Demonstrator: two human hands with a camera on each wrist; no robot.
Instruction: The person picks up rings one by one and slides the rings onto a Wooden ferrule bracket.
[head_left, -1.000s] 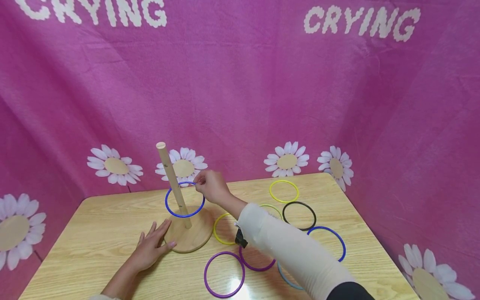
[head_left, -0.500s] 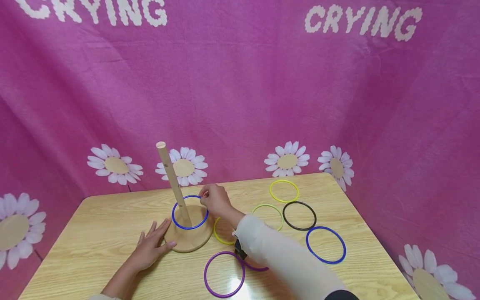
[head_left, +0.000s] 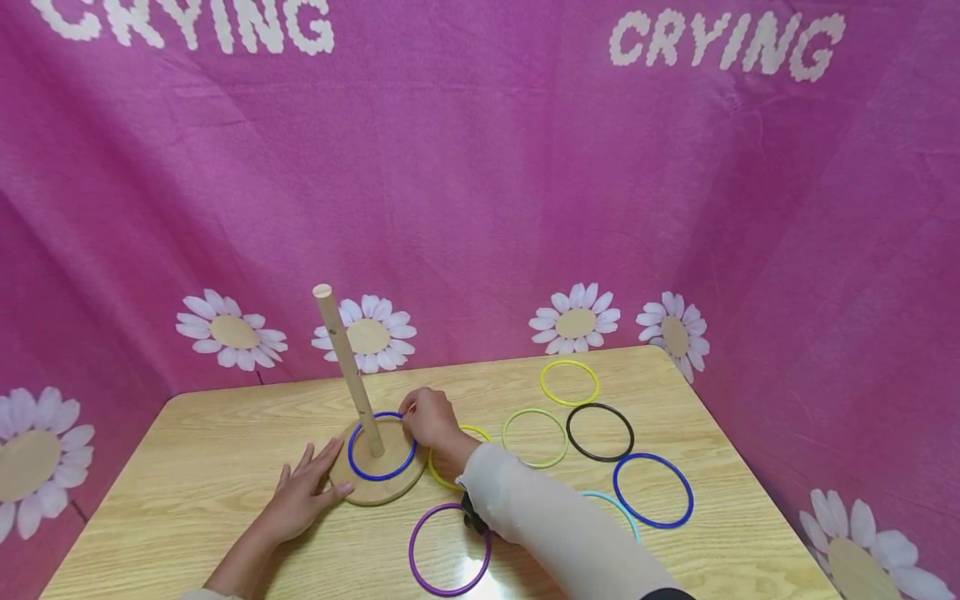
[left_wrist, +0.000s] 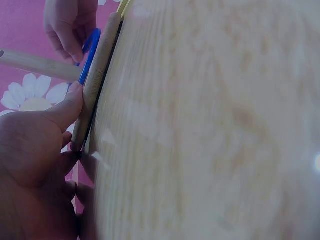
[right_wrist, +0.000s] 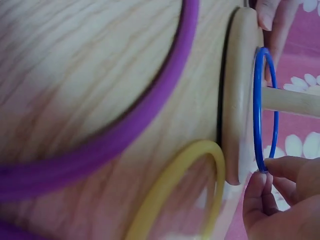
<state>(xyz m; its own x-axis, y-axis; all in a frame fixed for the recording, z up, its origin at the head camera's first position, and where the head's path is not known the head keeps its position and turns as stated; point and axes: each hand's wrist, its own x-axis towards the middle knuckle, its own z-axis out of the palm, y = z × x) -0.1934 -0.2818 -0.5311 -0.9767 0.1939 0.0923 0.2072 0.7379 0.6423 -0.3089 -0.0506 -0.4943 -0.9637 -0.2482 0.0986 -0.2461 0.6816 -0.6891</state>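
Circling the foot of the wooden post, the blue ring is held just over the round base; whether its far side touches can't be told. Its rear R rim is pinched btw thumb & fingers of the R hand. The base's L edge is touched by the L hand, fingers spread, thumb on top. Right beside the base, on the desk, the near yellow ring is partly covered by the R wrist. The purple ring, nearer the viewer, is overlapped by a dark strap. A light-blue ring is mostly hidden by the pale sleeve. Farther R, a black ring is flanked by a lime ring, the far yellow ring & a 2nd blue ring. Behind, a pink curtain w/ daisies is hung.
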